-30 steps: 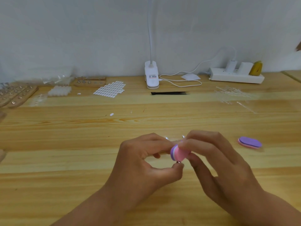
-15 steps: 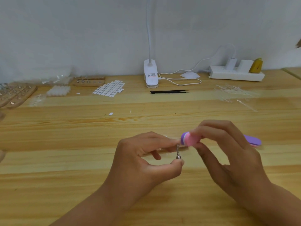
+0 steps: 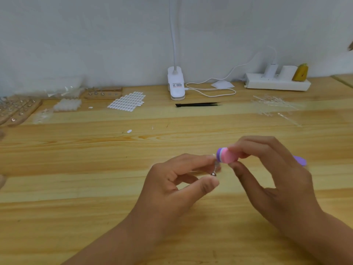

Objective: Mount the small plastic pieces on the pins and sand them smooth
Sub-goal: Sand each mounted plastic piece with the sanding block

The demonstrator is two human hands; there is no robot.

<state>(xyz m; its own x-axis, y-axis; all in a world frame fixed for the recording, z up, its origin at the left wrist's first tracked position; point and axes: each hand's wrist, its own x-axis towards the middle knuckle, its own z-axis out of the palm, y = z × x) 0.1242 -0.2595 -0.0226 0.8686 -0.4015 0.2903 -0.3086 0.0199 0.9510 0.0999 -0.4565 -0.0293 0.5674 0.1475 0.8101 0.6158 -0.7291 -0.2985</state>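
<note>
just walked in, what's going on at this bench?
A person is working bare-handed at a wooden table. The left hand pinches a small metal pin; whatever is mounted on it is too blurred to make out. The right hand holds a pink and purple sanding block at the pin's top end. A spare purple block lies behind the right hand. Black tweezers and a sheet of white pieces sit at the back.
</note>
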